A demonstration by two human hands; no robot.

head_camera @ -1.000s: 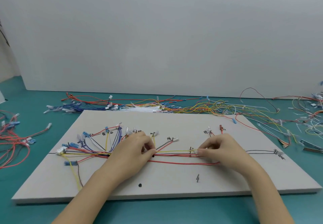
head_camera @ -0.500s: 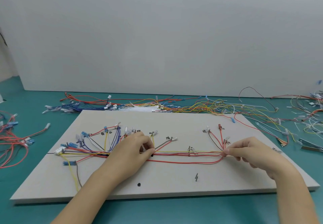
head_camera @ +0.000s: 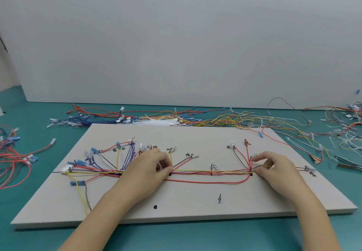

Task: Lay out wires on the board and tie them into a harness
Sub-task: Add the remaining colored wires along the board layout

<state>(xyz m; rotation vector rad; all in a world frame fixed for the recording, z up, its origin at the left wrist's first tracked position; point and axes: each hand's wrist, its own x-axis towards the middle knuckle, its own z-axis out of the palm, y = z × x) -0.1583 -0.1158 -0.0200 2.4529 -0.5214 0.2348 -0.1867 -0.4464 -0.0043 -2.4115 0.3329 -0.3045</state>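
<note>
Wire-harness workshop: teal bench (head_camera: 176, 237), marked layout board (head_camera: 195, 201) at center, loose wires (head_camera: 225, 118) heaped at 12 and 2 o'clock, plain white wall (head_camera: 176, 45) behind.

Plain pale grey wall panel (head_camera: 180, 39) fills upper half of view, standing upright along far edge of teal tabletop (head_camera: 176, 237). Left of panel, sliver of lighter wall (head_camera: 7, 68), with teal surface running back beneath it. Light even and soft, with only faint shadows on tabletop.
</note>
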